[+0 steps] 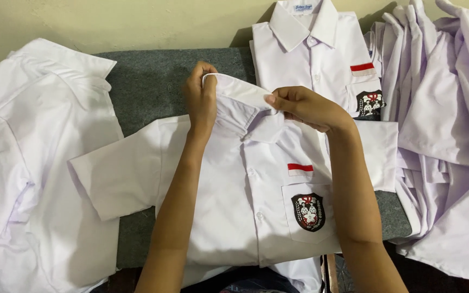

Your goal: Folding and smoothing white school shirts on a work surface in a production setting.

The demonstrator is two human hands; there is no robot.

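A white short-sleeved shirt [229,190] lies front up on a grey padded surface [147,87]. It has a red and white strip above a chest pocket with a black and red badge [308,211]. My left hand [200,100] pinches the left side of its collar [238,93] and lifts it. My right hand [302,107] grips the collar's right side near the top button. Both forearms reach across the shirt's body.
A second, folded white shirt [316,54] with the same badge lies behind, against the wall. A heap of white shirts [446,119] fills the right side. More white shirts [28,163] lie spread on the left.
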